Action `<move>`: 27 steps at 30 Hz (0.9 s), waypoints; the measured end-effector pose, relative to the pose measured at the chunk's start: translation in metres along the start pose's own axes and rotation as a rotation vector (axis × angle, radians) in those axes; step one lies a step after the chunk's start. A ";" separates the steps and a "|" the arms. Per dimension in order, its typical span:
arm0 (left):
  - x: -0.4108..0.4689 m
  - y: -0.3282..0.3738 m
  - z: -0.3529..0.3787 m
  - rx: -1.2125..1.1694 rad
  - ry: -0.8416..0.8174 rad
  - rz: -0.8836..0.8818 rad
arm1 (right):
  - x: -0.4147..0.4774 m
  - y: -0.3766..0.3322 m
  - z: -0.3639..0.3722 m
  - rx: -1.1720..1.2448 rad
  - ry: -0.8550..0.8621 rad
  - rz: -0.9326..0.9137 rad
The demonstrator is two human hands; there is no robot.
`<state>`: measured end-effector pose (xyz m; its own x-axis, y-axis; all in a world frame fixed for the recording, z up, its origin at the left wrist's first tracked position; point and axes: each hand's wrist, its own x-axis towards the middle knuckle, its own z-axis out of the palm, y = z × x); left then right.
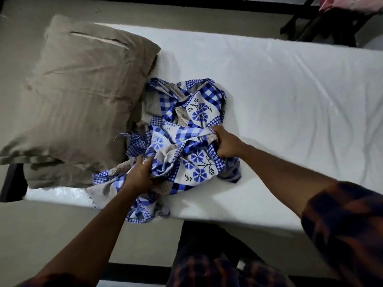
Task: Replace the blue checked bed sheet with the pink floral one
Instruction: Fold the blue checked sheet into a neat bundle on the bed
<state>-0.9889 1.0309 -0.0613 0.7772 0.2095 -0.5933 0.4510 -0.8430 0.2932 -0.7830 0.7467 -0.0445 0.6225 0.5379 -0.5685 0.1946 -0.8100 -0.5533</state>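
On the bed (290, 90), near edge, left hand (141, 172) & right hand (226, 143) are each gripping the bunched blue checked sheet (186, 129), bulk lying btwn them toward 12 o'clock.

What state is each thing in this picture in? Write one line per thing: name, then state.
Blue checked flower-print bed sheet: off the bed, bunched in a heap on the mattress.
White mattress: bare, lightly wrinkled.
Beige fabric pillow: lying creased at the mattress end.
Left hand: grips the sheet.
Right hand: grips the sheet.
Pink cloth: mostly out of frame.
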 end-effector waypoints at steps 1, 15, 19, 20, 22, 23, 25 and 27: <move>0.007 -0.001 0.004 -0.003 -0.008 -0.012 | 0.012 0.003 0.006 -0.039 -0.021 -0.004; 0.046 0.056 -0.038 -0.070 0.100 -0.139 | 0.007 0.074 -0.039 -0.055 0.062 0.475; 0.097 0.133 -0.136 -0.045 0.415 0.017 | 0.016 0.062 -0.143 0.054 0.466 0.447; 0.104 0.154 -0.164 -0.033 0.487 0.039 | 0.016 0.056 -0.171 0.095 0.577 0.412; 0.116 0.191 -0.216 -0.004 0.614 0.085 | 0.011 0.041 -0.227 0.197 0.800 0.347; 0.118 0.206 -0.239 0.008 0.672 0.121 | 0.007 0.034 -0.251 0.241 0.882 0.319; 0.113 0.240 -0.287 0.025 0.801 0.208 | -0.006 0.024 -0.300 0.309 1.019 0.274; 0.101 0.273 -0.330 0.046 0.954 0.304 | -0.021 0.017 -0.348 0.413 1.170 0.194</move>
<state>-0.6425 0.9856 0.2066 0.8926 0.2751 0.3571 0.1734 -0.9408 0.2914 -0.5290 0.6404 0.1693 0.9538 -0.2828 0.1011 -0.0955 -0.6049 -0.7906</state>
